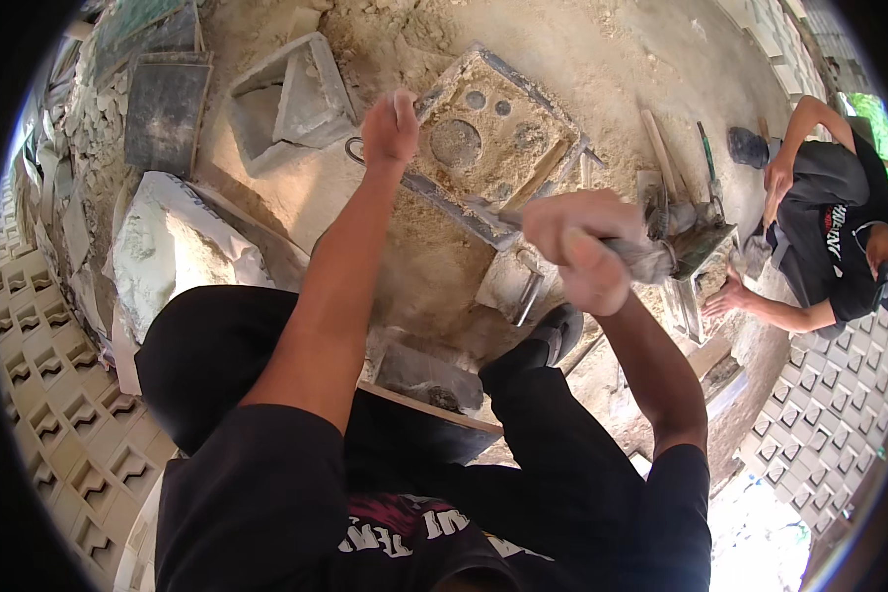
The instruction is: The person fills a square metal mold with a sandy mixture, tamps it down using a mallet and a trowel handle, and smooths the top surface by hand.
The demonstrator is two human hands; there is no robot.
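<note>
In front of me lies a rectangular casting frame [451, 209] packed with tan sand [493, 163], which bears several round dark marks. My left hand [392, 128] is closed in a fist at the frame's left edge; whatever its fingers hold is hidden. Beside it a curved metal hook [353, 150] sticks out. Above the near right corner, my right hand [584, 242] grips a hand tool with a thick, grey wrapped handle [643, 259]. The tool's narrow metal blade [490, 211] points left over the frame's near edge, partly blurred.
A hollow grey block [311, 94] and dark flat boards [166, 113] lie at the far left, near a whitish sack [173, 237]. Long-handled tools [666, 158] lie to the right. Another person [834, 212] works there, hands low. Patterned blocks [829, 405] are stacked behind.
</note>
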